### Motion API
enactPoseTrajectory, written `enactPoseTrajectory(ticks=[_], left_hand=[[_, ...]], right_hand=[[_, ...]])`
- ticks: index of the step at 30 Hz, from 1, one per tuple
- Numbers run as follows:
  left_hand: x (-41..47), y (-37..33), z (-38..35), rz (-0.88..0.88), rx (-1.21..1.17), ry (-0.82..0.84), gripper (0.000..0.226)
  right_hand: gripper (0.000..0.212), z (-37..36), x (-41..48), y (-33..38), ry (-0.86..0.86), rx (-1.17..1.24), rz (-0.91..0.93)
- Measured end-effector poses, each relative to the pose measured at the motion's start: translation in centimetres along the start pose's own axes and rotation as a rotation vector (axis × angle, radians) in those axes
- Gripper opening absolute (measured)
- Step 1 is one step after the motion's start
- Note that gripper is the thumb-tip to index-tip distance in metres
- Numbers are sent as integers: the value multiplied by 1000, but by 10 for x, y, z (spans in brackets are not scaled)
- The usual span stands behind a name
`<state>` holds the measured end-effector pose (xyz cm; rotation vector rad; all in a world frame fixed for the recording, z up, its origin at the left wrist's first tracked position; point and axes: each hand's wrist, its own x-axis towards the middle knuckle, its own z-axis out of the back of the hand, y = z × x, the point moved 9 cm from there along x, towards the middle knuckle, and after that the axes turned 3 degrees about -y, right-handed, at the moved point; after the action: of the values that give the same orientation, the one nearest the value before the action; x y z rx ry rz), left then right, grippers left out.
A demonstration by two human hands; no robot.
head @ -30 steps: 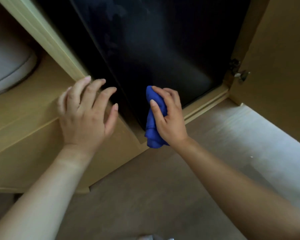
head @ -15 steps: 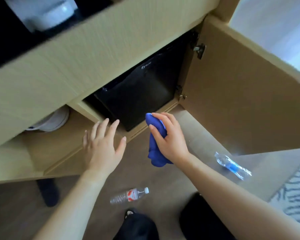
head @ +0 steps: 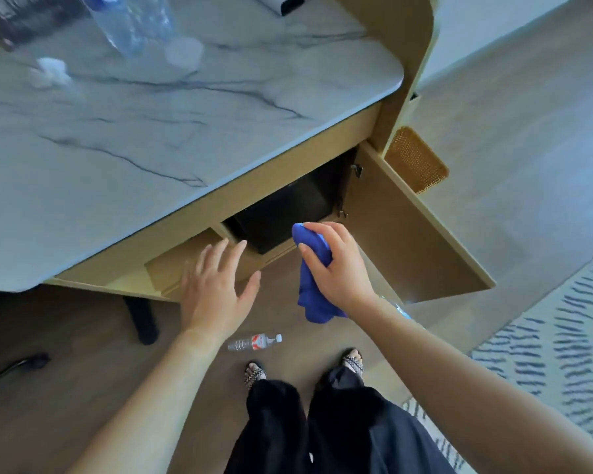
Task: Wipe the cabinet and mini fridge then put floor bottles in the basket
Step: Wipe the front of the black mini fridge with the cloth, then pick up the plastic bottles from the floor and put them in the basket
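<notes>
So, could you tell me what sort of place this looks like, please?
Probably a hotel room: a marble-topped cabinet with an open door houses a black mini fridge, and a patterned rug lies nearby.

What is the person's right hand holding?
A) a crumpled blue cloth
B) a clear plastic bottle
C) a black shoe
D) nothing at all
A: the right hand grips the crumpled blue cloth, while the clear plastic bottle with a red label lies untouched on the wooden floor.
</notes>
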<state>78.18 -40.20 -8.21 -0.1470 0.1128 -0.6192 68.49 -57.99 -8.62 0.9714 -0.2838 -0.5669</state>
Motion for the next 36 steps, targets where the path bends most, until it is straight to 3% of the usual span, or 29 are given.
enactPoseTrajectory(ticks=[6, 14, 24, 28, 36], left_hand=[[-20, 18, 54, 117, 11, -105, 64], [-48, 84, 92, 314, -6, -165, 65], [6, 230, 95, 192, 7, -81, 72], [38, 297, 92, 211, 16, -55, 59], [76, 330, 74, 262, -64, -130, 56]], right_hand=[[31, 8, 6, 43, 62, 79, 59], [28, -51, 19, 116, 255, 151, 153], [28, -145, 52, 194, 218, 53, 88], [27, -189, 61, 218, 199, 30, 37], [27, -241, 98, 253, 219, -49, 40]])
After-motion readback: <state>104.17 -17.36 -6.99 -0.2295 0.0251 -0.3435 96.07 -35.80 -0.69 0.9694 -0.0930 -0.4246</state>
